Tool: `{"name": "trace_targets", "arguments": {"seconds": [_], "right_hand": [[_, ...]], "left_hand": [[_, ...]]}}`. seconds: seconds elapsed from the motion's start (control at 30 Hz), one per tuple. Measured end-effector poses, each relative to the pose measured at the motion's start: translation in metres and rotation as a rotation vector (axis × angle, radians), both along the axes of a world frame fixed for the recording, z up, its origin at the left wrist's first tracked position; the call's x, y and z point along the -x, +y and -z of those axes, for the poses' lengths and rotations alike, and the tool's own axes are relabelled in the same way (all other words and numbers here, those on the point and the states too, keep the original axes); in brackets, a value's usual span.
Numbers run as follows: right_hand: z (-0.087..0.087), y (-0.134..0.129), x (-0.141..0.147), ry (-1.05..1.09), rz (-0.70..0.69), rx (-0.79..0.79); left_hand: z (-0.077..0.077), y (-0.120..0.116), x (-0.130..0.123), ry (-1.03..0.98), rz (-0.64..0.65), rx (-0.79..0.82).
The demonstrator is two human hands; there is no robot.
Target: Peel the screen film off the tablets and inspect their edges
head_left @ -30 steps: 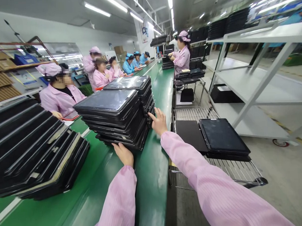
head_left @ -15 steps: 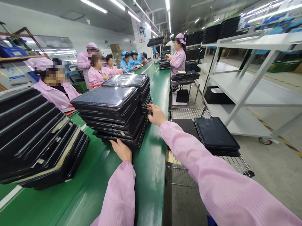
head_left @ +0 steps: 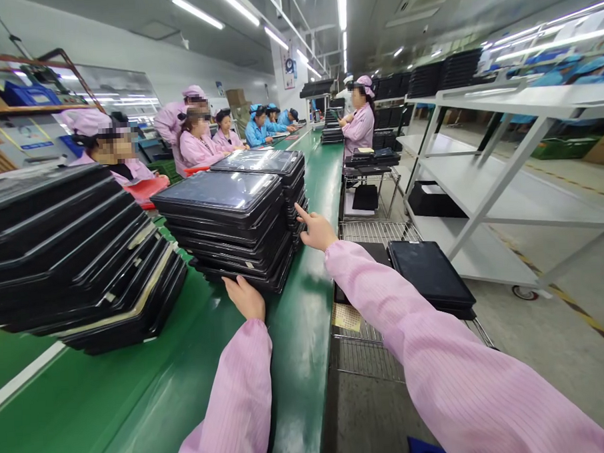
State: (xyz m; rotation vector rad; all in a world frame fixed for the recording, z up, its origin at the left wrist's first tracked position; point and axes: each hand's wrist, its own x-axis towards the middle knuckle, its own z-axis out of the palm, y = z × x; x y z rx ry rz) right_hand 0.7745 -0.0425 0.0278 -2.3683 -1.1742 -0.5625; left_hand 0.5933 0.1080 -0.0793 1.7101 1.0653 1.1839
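A tall stack of black trays with a glossy screen panel on top rests on the green belt. My left hand is at the near bottom edge of this stack, its fingertips partly hidden against the lowest tray. Beside the second black stack, just behind the first, is my right hand, index finger stretched towards the tray edges; its other fingers look curled, with nothing visible in them. A larger, leaning stack of trays stands at the left.
Right of the belt, a wire rack bears a black screen panel. A white shelf cart stands further right. People in pink and blue sit along the belt's left side; a person in pink stands beyond the rack.
The view has shifted slightly, so the stacks appear a little further right. My right index finger is more extended; my left hand stays at the stack's bottom edge. A red item now shows by the seated person at left.
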Motion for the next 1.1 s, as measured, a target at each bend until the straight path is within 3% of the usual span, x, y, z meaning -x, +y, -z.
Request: {"name": "trace_targets", "arguments": {"seconds": [0.37,0.6,0.77,1.1], "right_hand": [[-0.003,-0.002,0.011,-0.03,0.089,0.085],[-0.009,-0.001,0.01,-0.075,0.074,0.075],[-0.022,-0.003,0.005,-0.183,0.059,0.027],[-0.05,0.003,0.001,-0.355,-0.104,0.057]], "left_hand": [[-0.003,-0.002,0.001,-0.001,-0.002,0.007],[-0.004,-0.002,0.001,-0.006,0.009,0.007],[0.0,-0.001,0.0,-0.018,0.001,0.004],[0.001,-0.002,-0.001,-0.032,-0.002,0.0]]}}
